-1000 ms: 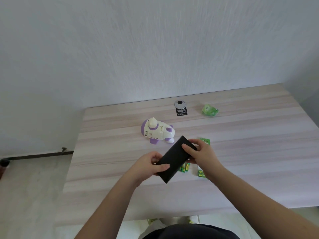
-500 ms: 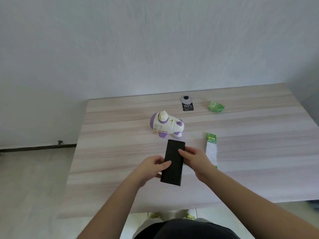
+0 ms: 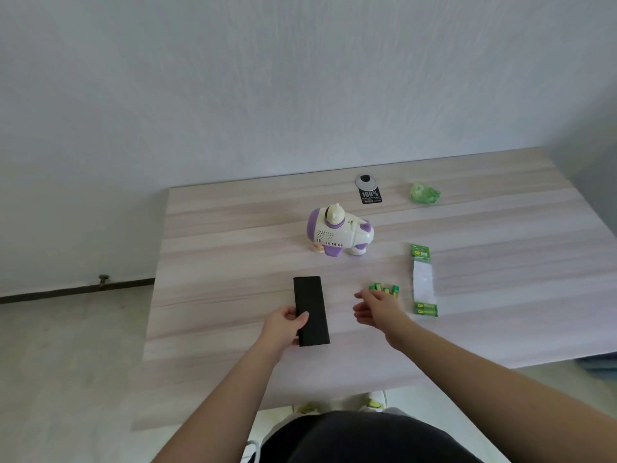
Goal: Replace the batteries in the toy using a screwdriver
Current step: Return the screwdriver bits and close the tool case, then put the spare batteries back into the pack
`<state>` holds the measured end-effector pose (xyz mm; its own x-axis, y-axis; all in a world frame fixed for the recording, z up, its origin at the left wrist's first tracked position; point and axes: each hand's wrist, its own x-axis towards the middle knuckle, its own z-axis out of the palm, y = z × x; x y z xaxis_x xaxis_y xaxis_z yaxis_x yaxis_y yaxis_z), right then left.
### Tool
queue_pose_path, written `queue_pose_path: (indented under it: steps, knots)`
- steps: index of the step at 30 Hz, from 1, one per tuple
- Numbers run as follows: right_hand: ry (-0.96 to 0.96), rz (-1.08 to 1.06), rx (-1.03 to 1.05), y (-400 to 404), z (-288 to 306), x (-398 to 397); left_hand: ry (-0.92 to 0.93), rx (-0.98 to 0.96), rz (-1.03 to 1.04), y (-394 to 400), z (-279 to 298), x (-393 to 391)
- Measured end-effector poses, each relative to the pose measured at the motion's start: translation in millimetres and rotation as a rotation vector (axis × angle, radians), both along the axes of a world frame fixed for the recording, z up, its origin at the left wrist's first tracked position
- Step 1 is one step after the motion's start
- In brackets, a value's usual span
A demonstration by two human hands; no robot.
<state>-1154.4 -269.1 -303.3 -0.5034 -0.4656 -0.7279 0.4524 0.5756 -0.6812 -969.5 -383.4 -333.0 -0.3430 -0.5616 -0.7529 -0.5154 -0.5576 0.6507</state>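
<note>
Holding the near end of a flat black case (image 3: 311,310), the left hand (image 3: 283,325) has its thumb on top and fingers underneath; the case lies lengthwise on the wooden table (image 3: 500,295). The right hand (image 3: 375,307) hangs open, fingers loosely spread, gripping nothing, just near of the loose green batteries (image 3: 384,289).

Head view: the white and purple toy (image 3: 339,233) stands upright beyond the case, well apart from both hands. A torn battery pack (image 3: 423,282) lies to the right.

Risks noted:
- No screwdriver is visible; presumably it is inside the case. Opening the case one-handed could spill its contents.
- The loose batteries may roll if the right hand brushes them.
- Old and new batteries could get mixed once the toy is opened.
</note>
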Motion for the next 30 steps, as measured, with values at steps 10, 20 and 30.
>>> queue_pose_path:
  steps: [10,20,30]
  knots:
    - [0.066,0.026,0.063,17,-4,-1,-0.265,-0.507,-0.488,-9,-11,0]
    - [0.161,0.081,0.109,39,-5,-20,-0.452,-0.779,-0.771,-23,-15,-6]
    - [0.5,0.341,0.262,55,-8,-72,-0.114,-0.676,-1.015,7,14,-79]
